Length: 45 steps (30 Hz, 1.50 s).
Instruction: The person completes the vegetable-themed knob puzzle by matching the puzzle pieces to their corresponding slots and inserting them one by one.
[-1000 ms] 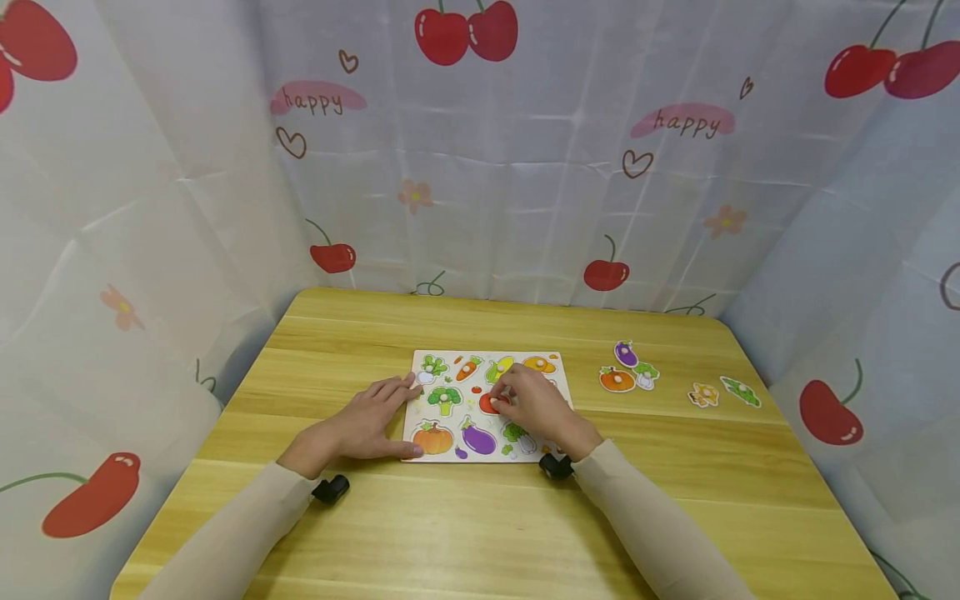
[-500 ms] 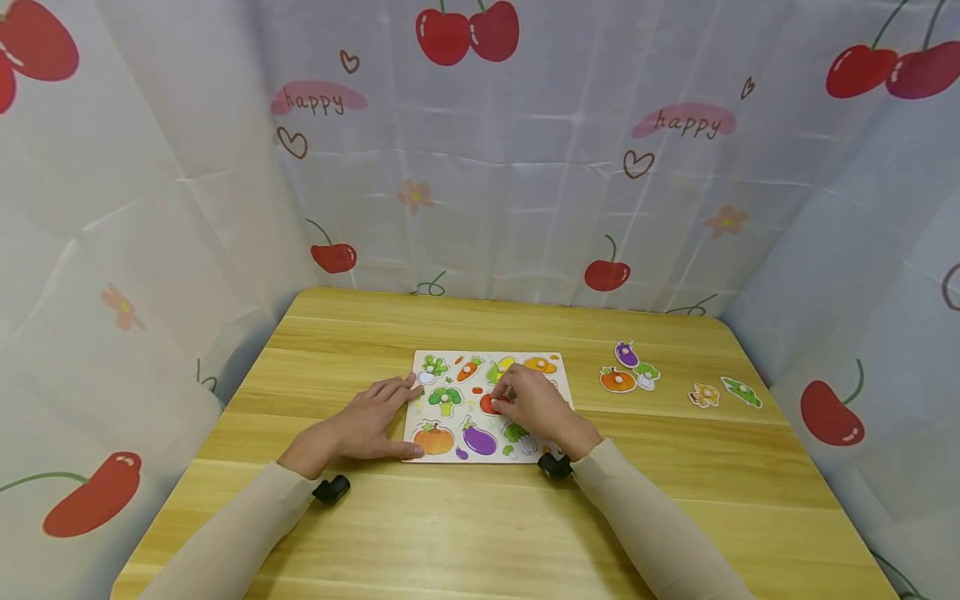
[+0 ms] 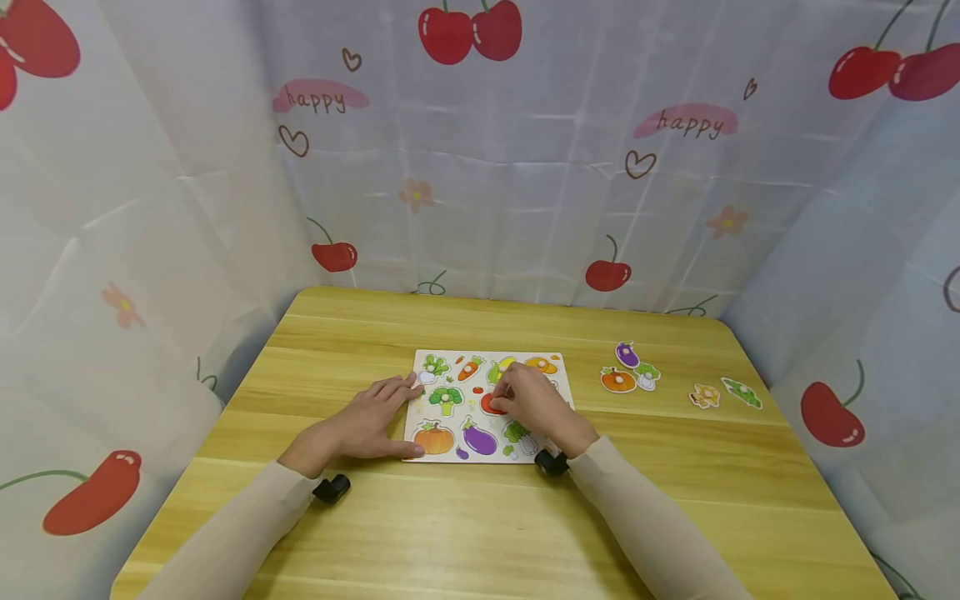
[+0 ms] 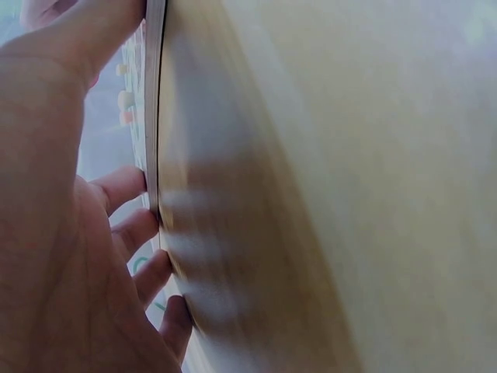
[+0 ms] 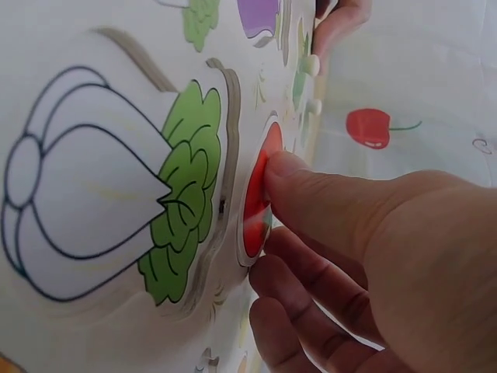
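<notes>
A white vegetable puzzle board [image 3: 414, 413] lies on the wooden table. My right hand [image 3: 536, 404] pinches the red tomato piece [image 3: 491, 405] in the board's middle, its knob hidden by the fingers. In the right wrist view the thumb lies against the tomato's face, the other fingers curled beneath. Broccoli [image 3: 446, 401], carrot [image 3: 469, 367] and corn pieces with knobs sit in the board near it. My left hand [image 3: 367, 421] rests spread at the board's left edge, thumb at the near corner and fingertips further up the side.
Loose pieces lie on the table right of the board: an eggplant [image 3: 627, 356], a pumpkin [image 3: 617, 381] and a leafy vegetable [image 3: 647, 377] bunched together. Farther right are a yellowish piece [image 3: 705, 396] and a long green one [image 3: 741, 392]. A cherry-print curtain [image 3: 480, 167] encloses the table.
My right hand shifts very slightly at the tomato piece. The left hand and the loose pieces stay where they were.
</notes>
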Each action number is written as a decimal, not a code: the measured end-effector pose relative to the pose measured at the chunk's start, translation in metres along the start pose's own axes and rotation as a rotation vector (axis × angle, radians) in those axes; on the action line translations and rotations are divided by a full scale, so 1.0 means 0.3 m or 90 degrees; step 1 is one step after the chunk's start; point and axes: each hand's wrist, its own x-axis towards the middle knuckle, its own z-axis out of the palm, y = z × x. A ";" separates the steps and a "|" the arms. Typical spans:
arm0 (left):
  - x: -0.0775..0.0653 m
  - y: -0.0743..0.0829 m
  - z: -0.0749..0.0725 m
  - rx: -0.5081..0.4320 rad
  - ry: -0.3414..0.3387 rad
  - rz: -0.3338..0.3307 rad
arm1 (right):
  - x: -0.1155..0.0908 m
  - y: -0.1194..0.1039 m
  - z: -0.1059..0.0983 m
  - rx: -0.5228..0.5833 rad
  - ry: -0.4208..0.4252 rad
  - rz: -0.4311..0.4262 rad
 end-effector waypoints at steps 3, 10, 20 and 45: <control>-0.001 -0.001 0.001 0.000 0.000 0.001 | 0.004 -0.004 -0.002 -0.015 0.003 -0.008; -0.002 -0.002 -0.001 0.003 -0.002 0.000 | 0.014 -0.006 -0.006 -0.046 -0.001 -0.047; -0.001 0.001 -0.003 0.003 0.000 0.004 | 0.015 -0.011 -0.015 -0.047 -0.026 -0.066; 0.001 0.005 -0.003 -0.008 -0.007 -0.004 | -0.014 0.018 -0.016 0.013 -0.026 -0.049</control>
